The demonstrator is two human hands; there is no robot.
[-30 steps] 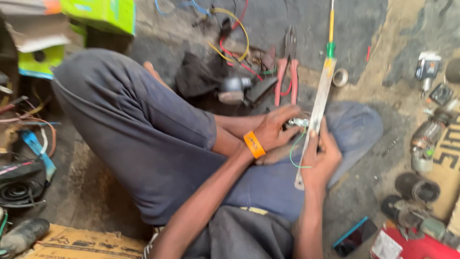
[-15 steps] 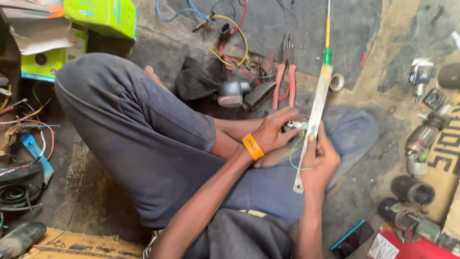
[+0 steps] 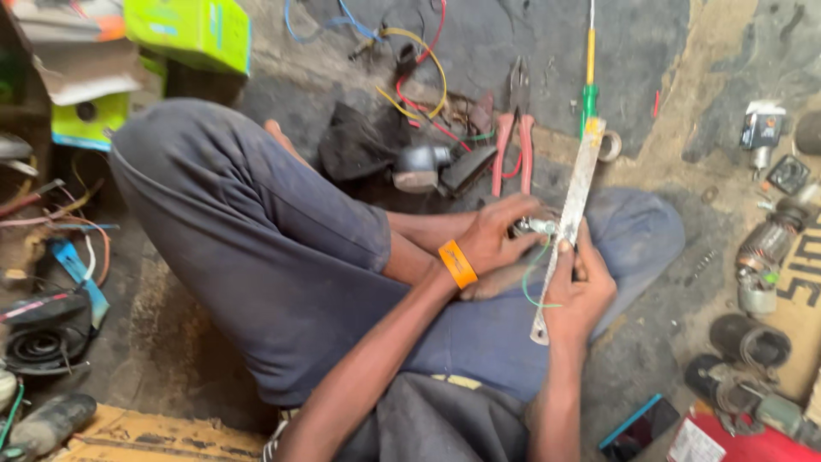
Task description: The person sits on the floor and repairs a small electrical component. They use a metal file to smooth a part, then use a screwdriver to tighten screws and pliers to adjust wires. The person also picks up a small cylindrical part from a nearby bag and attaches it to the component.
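Note:
I sit cross-legged on the floor in dark trousers. My left hand (image 3: 503, 239), with an orange wristband (image 3: 457, 263), grips a small metal part (image 3: 534, 227) with green wire (image 3: 534, 278) trailing from it, over my right knee. My right hand (image 3: 581, 287) holds a long flat metal strip (image 3: 569, 227) upright against that part; the strip's far end reaches a green and yellow screwdriver (image 3: 589, 81) lying on the floor beyond.
Red-handled pliers (image 3: 513, 141), coloured wires (image 3: 415, 64) and a dark cloth (image 3: 359, 141) lie beyond my knees. Motor parts (image 3: 765, 248) and a red case (image 3: 735, 441) sit right, a phone (image 3: 640, 423) near it. Green boxes (image 3: 192, 30) and cables (image 3: 43, 334) are left.
The view has shifted slightly; both hands stay on the metal part and strip with only small finger movement.

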